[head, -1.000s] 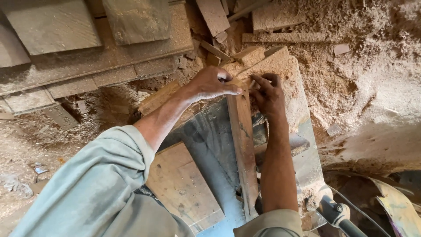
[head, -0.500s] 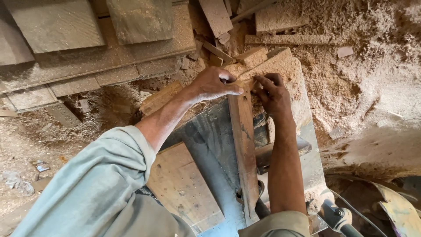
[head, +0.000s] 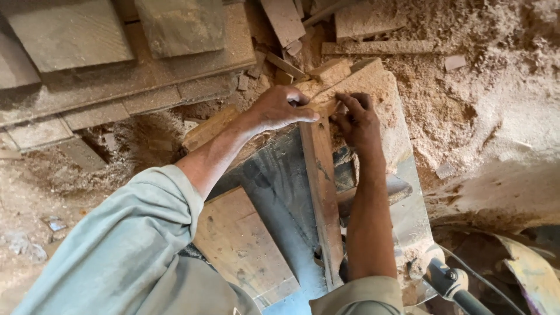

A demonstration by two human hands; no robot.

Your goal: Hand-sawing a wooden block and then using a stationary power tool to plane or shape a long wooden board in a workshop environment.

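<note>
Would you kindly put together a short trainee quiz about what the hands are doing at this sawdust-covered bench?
1. True or false: both hands touch the far end of the long wooden strip.
2. Which hand reaches in from the side with the grey sleeve?
3. What covers the ground at upper right: A) water, B) sawdust, C) cloth?

Key: 1 true; 2 left; 3 B. The right hand is bare-armed.

- Wooden strip [head: 322, 192]: rough-sawn, matt, dusty.
- Surface [head: 280, 175]: grey metal, smooth, dull sheen.
- Plank [head: 242, 242]: bare wood, matt.
- Sawdust [head: 466, 111]: fine, loose, powdery.
- Sleeve [head: 116, 251]: soft matt cloth.
</note>
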